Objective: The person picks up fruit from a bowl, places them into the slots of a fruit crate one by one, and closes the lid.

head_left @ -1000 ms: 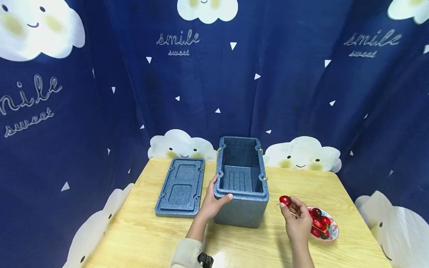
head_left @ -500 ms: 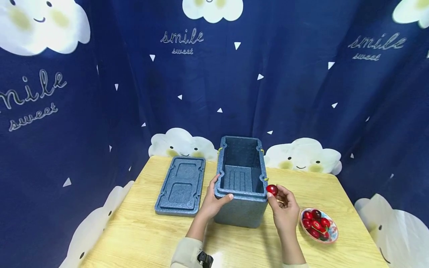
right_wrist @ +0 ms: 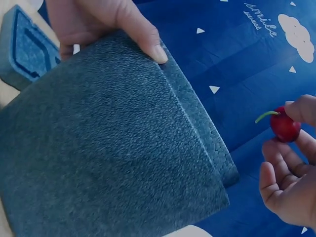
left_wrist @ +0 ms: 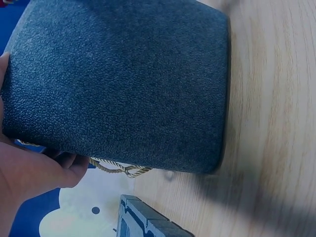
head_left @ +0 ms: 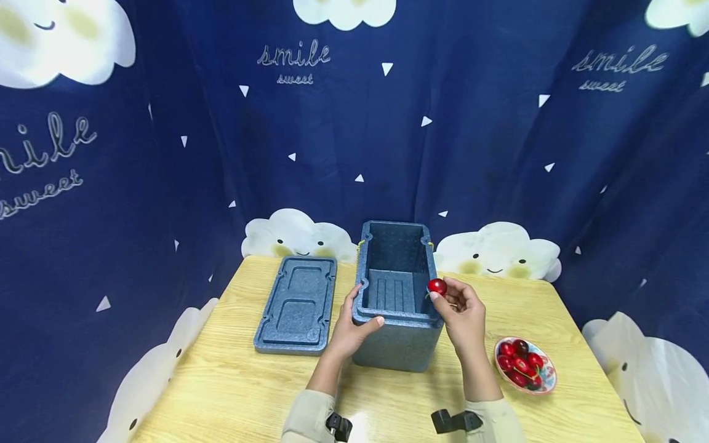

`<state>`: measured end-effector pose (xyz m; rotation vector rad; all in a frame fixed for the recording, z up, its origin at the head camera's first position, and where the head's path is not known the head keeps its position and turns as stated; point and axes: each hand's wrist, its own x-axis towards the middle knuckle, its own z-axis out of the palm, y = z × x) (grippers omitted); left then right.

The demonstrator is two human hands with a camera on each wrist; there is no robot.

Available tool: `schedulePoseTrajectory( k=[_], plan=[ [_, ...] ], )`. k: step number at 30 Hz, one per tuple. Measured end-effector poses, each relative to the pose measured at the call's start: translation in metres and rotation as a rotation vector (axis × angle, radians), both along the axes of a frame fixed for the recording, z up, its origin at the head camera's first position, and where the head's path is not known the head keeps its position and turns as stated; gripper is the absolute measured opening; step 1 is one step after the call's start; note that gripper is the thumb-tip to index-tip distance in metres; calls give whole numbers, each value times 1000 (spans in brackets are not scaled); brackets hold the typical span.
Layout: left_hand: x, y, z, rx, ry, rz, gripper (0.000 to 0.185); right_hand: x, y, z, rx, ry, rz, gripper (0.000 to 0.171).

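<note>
A red cherry point(head_left: 437, 287) with a green stem point(right_wrist: 266, 116) is pinched between the thumb and fingers of my right hand point(head_left: 467, 317). It is over the near right corner of a blue-grey foam box point(head_left: 394, 347), which stands lidless with a grooved bottom. My left hand point(head_left: 348, 335) grips the box's near left corner, thumb on the front wall and fingers along the left side. In the left wrist view those fingers point(left_wrist: 74, 170) lie beside a yellow cord point(left_wrist: 116, 168). Part of the box's inside is hidden by its walls.
On the table point(head_left: 221, 387), the foam lid point(head_left: 296, 307) lies to the left of the box. A patterned bowl point(head_left: 548, 383) of several cherries point(head_left: 519, 364) stands to the right. A dark blue curtain point(head_left: 332, 135) with clouds hangs behind the table.
My right hand has carried the cherry left and upward, from near the bowl to the box's near right corner. My left hand keeps its grip on the box.
</note>
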<state>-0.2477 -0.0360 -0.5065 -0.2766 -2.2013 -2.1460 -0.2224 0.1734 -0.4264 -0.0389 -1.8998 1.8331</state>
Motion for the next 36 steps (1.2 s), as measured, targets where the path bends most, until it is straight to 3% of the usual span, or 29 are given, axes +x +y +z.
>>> schedulePoseTrajectory(
  k=[4,11,13,19,24,28,33,36],
  plan=[
    [2,-1,2,-24,-4,10,85,-9,-2,6,36,-10,49,34],
    [18,-1,30,-5,-9,-4,84,-16,-10,28,77,-7,100,34],
    [20,-2,32,-11,-15,2,84,-19,-13,32,79,11,96,34],
    [20,-2,31,-21,-5,16,83,-43,-11,28,93,28,117,34],
    [19,-2,31,-19,-3,4,83,-48,-16,46,95,22,145,34],
    [18,-1,29,-6,8,1,84,-70,-14,41,88,11,173,35],
    [16,-2,27,3,25,-4,84,-98,-8,29,143,-74,212,37],
    [14,-2,27,15,30,-12,84,-110,-6,27,181,-164,303,38]
  ],
)
